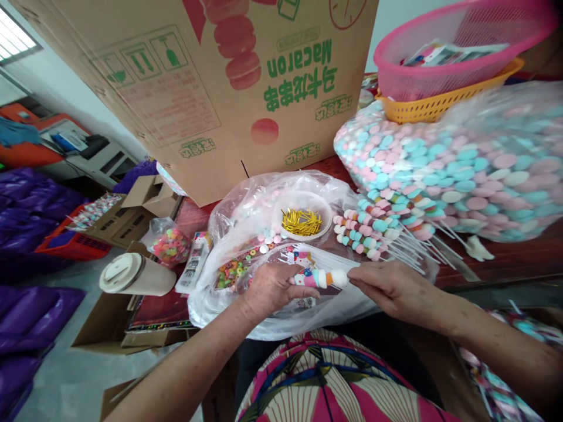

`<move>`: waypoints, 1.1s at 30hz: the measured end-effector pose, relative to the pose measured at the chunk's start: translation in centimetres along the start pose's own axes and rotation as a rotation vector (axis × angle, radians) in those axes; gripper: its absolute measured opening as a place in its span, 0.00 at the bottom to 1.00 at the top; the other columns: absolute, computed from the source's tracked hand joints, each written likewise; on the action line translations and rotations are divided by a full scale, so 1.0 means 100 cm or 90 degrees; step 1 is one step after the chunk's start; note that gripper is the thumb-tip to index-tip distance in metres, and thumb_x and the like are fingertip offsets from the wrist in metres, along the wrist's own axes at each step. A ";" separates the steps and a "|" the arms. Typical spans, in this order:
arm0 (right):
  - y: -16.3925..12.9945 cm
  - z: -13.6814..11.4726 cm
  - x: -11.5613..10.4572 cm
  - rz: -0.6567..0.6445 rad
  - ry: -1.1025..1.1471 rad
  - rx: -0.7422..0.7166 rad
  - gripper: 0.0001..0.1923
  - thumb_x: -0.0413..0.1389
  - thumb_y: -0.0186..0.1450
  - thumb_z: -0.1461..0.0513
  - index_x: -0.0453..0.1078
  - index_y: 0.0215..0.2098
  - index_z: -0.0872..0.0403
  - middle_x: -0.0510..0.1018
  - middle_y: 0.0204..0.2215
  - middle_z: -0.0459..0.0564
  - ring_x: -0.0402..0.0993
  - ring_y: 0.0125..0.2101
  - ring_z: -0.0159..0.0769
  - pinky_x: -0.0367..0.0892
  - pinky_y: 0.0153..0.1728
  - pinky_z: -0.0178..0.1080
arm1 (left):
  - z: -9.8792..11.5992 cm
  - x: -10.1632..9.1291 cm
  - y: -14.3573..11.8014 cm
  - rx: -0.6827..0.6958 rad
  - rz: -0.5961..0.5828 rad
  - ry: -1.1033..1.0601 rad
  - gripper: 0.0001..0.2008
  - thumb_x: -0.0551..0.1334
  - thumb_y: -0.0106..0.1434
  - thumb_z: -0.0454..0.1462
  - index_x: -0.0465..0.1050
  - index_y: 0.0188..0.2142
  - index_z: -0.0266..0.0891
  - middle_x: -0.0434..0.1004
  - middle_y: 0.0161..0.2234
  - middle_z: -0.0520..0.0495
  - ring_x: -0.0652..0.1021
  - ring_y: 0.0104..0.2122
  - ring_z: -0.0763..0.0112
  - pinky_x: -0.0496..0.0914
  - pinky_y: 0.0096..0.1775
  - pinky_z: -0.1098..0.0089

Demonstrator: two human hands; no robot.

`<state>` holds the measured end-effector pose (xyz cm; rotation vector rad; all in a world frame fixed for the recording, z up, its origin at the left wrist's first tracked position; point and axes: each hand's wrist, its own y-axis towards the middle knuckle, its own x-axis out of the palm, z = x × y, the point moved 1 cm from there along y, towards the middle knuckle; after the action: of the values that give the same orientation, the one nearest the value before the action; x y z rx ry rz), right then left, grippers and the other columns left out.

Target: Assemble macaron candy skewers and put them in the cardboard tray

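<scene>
A candy skewer (326,278) with white, orange, blue and pink pieces runs sideways between my hands, above a clear plastic sheet. My left hand (269,287) grips its left end between thumb and fingers. At the other end, by a round white piece, the fingers of my right hand (393,287) are pinched together; what lies inside that pinch is hidden. Just behind, a white bowl (328,218) contains gold twist ties (301,223). Colourful ring candies (235,271) lie left of my left hand. Finished-looking skewers (367,228) with white sticks are piled to the right.
A tall Macaron carton (176,105) stands at the back. On the right, a big clear bag of pastel candies (475,170) supports an orange basket (453,98) and a pink basket (440,70). A lidded cup (137,274) and a small candy bag (170,243) are at left.
</scene>
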<state>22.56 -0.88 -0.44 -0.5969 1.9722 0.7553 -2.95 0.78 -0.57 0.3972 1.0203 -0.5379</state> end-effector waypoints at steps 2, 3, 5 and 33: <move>-0.001 0.001 0.002 -0.003 0.018 0.005 0.12 0.46 0.68 0.65 0.69 0.32 0.55 0.75 0.25 0.48 0.69 0.24 0.32 0.55 0.25 0.34 | -0.003 0.005 -0.002 0.003 0.054 0.038 0.29 0.60 0.55 0.60 0.78 0.38 0.38 0.78 0.24 0.47 0.77 0.26 0.68 0.64 0.29 0.73; -0.002 0.001 0.002 -0.001 0.026 0.001 0.12 0.46 0.68 0.65 0.69 0.32 0.55 0.75 0.25 0.48 0.69 0.24 0.32 0.54 0.25 0.34 | -0.003 0.006 -0.003 0.003 0.062 0.059 0.30 0.60 0.53 0.61 0.78 0.41 0.39 0.79 0.25 0.47 0.77 0.27 0.67 0.65 0.29 0.72; -0.001 0.001 0.000 0.002 0.033 -0.011 0.12 0.46 0.68 0.66 0.69 0.32 0.55 0.76 0.26 0.49 0.70 0.25 0.32 0.55 0.25 0.34 | -0.002 0.005 -0.003 -0.001 0.042 0.104 0.32 0.59 0.53 0.62 0.77 0.43 0.39 0.80 0.27 0.45 0.78 0.28 0.64 0.66 0.30 0.71; 0.016 0.011 -0.011 -0.171 -0.015 0.005 0.15 0.45 0.67 0.64 0.66 0.24 0.55 0.69 0.19 0.45 0.63 0.23 0.32 0.50 0.29 0.35 | 0.004 0.003 0.009 -0.171 -0.087 -0.021 0.14 0.63 0.59 0.45 0.76 0.38 0.37 0.79 0.36 0.45 0.76 0.39 0.61 0.68 0.42 0.66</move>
<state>22.63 1.14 0.56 -0.8244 1.8252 0.5845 -2.01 1.18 -0.61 0.0804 1.0762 -0.5195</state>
